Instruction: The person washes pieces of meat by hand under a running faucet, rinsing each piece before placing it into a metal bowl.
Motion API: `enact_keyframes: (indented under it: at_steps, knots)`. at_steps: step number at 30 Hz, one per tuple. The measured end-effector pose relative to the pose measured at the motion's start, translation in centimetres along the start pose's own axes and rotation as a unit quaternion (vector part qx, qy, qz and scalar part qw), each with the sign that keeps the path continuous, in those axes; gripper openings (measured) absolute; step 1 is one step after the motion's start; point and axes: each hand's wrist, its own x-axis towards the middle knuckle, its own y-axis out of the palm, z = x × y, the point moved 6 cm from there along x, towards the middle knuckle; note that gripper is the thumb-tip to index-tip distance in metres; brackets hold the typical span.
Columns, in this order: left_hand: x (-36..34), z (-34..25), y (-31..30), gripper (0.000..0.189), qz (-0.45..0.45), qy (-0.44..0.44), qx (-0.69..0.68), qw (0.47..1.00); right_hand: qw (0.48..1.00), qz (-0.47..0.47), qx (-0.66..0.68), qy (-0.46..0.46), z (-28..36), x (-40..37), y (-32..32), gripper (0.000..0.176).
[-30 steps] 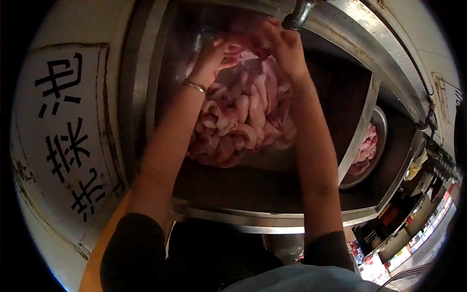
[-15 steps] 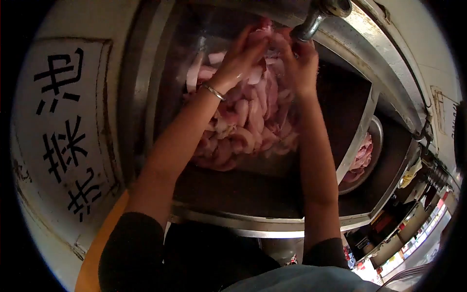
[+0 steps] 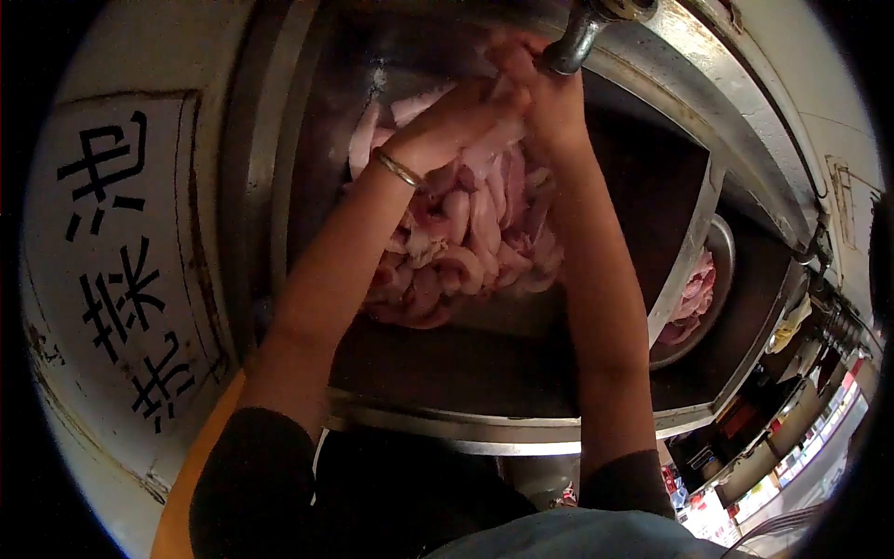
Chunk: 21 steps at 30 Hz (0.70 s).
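Note:
A pile of pale pink raw meat pieces (image 3: 466,233) lies in the metal sink (image 3: 447,373). Over the pile's far end, my left hand (image 3: 452,126), with a bracelet (image 3: 399,169) at the wrist, has its fingers curled round a piece of meat. My right hand (image 3: 556,102) is beside it, just under the faucet (image 3: 575,42), closed on meat as well. The two hands nearly touch. Blur and the fingers themselves hide most of the pieces held.
Right of the divider (image 3: 684,252), a round metal bowl (image 3: 722,289) holds more meat (image 3: 691,303) in the second basin. A sign with black characters (image 3: 121,252) is on the left wall. Shelves with goods (image 3: 773,429) show at the lower right.
Both hands have come closer together under the faucet. My left hand has shifted right and my right hand left. The view has moved slightly.

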Motion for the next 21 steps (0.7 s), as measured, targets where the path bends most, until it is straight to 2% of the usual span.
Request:
enact_keyframes:
  at_steps: [2,3,5,6,8,9,11,12,14,15,17,18,20,21]
  knots:
    - [-0.4,-1.2,0.6,0.038,0.057,0.135,0.053,0.988,0.997,-0.011,-0.040,0.063,-0.3,0.2,-1.0,0.011]
    - [-0.3,-0.9,0.3,0.038,0.061,0.134,0.052,0.988,0.997,-0.014,-0.042,0.064,-0.3,0.1,-1.2,0.011]
    - [0.3,-1.0,-1.2,0.037,0.028,0.170,-0.121,0.977,0.998,-0.009,0.030,0.047,-0.1,-0.2,-1.2,0.012]
    - [0.6,-0.8,-1.5,0.037,0.034,0.169,-0.123,0.977,0.998,-0.013,0.026,0.047,-0.5,-0.8,-0.6,0.012]
    - [0.9,-1.0,-2.1,0.038,0.011,0.174,-0.264,0.949,0.989,-0.027,0.128,0.074,-0.9,-2.2,1.6,0.015]
    - [0.9,-1.2,-1.9,0.038,0.012,0.172,-0.265,0.949,0.989,-0.029,0.126,0.075,-1.0,-2.3,1.3,0.015]
    - [0.2,-2.5,-1.1,0.038,0.022,0.157,-0.262,0.952,0.994,0.004,-0.058,-0.089,0.6,-2.3,1.5,0.026]
    - [0.2,-2.4,-1.3,0.038,0.019,0.157,-0.260,0.953,0.995,0.004,-0.055,-0.089,0.5,-2.1,1.1,0.026]
    - [0.5,-2.3,-1.1,0.037,0.025,0.125,-0.179,0.976,0.948,0.017,-0.312,-0.059,0.1,-1.2,-0.3,0.037]
    - [0.6,-2.4,-0.9,0.037,0.024,0.125,-0.180,0.975,0.948,0.019,-0.312,-0.059,0.2,-0.9,-1.0,0.037]
    - [0.2,-3.7,-0.1,0.033,-0.014,0.179,-0.055,0.982,0.911,0.031,-0.405,-0.064,0.9,-0.5,-1.6,0.039]
    - [0.3,-3.6,-0.3,0.033,-0.016,0.179,-0.057,0.982,0.911,0.040,-0.410,-0.026,1.0,-0.3,-2.2,0.024]
    - [1.0,-3.2,-0.2,0.029,0.011,0.144,0.085,0.986,0.896,0.049,-0.439,-0.045,1.8,0.3,-2.9,0.023]
    - [1.2,-3.1,-0.3,0.029,0.010,0.145,0.086,0.986,0.880,0.055,-0.467,-0.064,2.2,0.6,-3.0,0.022]
